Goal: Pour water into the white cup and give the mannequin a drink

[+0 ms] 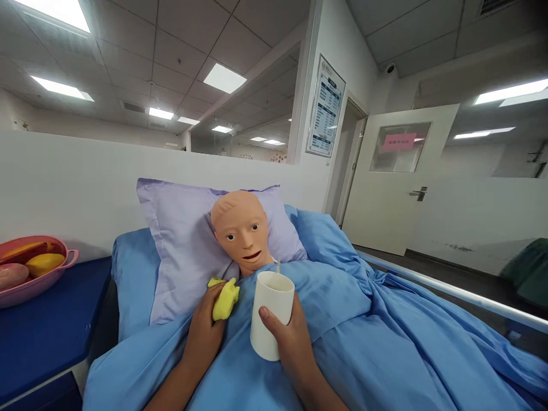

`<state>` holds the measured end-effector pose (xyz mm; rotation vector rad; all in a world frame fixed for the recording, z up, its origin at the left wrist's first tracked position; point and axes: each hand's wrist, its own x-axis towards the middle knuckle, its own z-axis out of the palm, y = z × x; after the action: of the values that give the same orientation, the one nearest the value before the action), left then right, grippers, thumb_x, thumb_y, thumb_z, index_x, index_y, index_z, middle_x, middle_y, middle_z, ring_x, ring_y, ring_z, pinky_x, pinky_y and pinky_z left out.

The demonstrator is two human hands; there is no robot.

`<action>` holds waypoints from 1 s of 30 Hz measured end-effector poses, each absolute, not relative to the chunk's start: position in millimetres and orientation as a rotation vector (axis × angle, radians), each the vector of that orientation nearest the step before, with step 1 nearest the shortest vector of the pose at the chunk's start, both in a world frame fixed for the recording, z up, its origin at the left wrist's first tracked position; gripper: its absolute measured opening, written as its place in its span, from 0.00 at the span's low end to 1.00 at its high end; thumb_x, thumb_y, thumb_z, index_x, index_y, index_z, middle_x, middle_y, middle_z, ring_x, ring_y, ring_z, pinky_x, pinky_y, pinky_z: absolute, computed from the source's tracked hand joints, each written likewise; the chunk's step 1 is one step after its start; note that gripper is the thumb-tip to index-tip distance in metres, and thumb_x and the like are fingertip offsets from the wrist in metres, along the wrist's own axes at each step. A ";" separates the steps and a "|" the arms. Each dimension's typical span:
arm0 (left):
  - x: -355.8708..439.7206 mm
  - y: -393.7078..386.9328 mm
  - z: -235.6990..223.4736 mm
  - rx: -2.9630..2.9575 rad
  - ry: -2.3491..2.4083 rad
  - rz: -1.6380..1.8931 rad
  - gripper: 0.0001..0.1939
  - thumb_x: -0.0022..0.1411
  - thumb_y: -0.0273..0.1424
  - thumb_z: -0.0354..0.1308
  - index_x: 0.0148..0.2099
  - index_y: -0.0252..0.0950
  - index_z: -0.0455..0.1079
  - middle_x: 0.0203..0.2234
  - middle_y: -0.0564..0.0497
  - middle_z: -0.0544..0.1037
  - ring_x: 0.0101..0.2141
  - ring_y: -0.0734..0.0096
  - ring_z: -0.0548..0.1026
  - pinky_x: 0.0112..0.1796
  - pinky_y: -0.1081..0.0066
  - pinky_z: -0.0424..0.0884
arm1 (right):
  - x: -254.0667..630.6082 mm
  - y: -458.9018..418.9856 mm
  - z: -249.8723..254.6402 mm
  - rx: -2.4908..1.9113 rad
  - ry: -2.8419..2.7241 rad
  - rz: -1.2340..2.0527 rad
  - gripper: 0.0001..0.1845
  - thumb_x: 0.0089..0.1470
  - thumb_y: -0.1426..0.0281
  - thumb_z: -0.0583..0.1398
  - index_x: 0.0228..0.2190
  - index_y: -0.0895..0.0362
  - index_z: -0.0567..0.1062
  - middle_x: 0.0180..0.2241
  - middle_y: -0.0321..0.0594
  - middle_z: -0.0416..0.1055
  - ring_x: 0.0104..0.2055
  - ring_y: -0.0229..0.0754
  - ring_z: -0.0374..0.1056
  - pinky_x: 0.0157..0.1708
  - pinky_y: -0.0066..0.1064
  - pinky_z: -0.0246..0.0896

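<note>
A training manikin lies in a bed, its head on a lilac pillow, covered to the neck by a blue blanket. My right hand is wrapped around a white cup with a thin straw sticking up toward the manikin's chin. My left hand is closed on a yellow cloth, held next to the manikin's neck on the pillow's edge.
A blue bedside cabinet stands at the left with a pink bowl of fruit. A metal bed rail runs along the right side. A white door is shut behind the bed.
</note>
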<state>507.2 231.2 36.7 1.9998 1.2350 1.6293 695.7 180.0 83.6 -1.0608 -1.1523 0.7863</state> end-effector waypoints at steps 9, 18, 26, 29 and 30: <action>496.2 206.3 29.2 1.826 1.219 1.628 0.23 0.62 0.33 0.56 0.60 0.41 0.71 0.58 0.44 0.76 0.58 0.55 0.73 0.60 0.52 0.68 | 691.3 173.3 89.0 -1.072 -1.285 0.721 0.32 0.45 0.51 0.70 0.47 0.55 0.73 0.38 0.42 0.77 0.37 0.49 0.73 0.38 0.38 0.72; 499.0 203.2 32.2 1.820 1.239 1.668 0.21 0.64 0.33 0.57 0.59 0.40 0.71 0.56 0.43 0.77 0.56 0.56 0.75 0.60 0.52 0.69 | 694.4 175.9 89.4 -1.062 -1.173 0.852 0.34 0.43 0.50 0.71 0.48 0.54 0.73 0.34 0.39 0.77 0.34 0.48 0.73 0.33 0.36 0.71; 499.3 201.9 35.8 1.832 1.264 1.674 0.20 0.64 0.34 0.58 0.58 0.41 0.71 0.55 0.45 0.78 0.55 0.57 0.76 0.58 0.55 0.71 | 690.1 174.3 86.9 -1.095 -1.132 0.878 0.37 0.41 0.48 0.71 0.48 0.55 0.73 0.34 0.41 0.77 0.35 0.49 0.73 0.33 0.37 0.71; 498.9 201.5 36.6 1.853 1.262 1.674 0.20 0.65 0.34 0.57 0.58 0.42 0.71 0.54 0.46 0.78 0.53 0.58 0.77 0.57 0.56 0.72 | 690.1 173.0 88.1 -1.112 -1.130 0.889 0.36 0.42 0.47 0.71 0.47 0.55 0.73 0.34 0.41 0.77 0.34 0.49 0.73 0.32 0.37 0.71; 498.7 201.4 36.6 1.859 1.263 1.672 0.20 0.65 0.34 0.57 0.58 0.42 0.71 0.54 0.46 0.78 0.53 0.58 0.77 0.57 0.56 0.72 | 690.4 172.8 88.9 -1.116 -1.129 0.895 0.36 0.41 0.47 0.71 0.46 0.55 0.73 0.34 0.41 0.77 0.34 0.50 0.73 0.32 0.37 0.71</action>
<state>498.7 201.4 36.6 1.8587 1.2628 1.6720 690.4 172.8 88.9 -1.1161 -1.1290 0.8947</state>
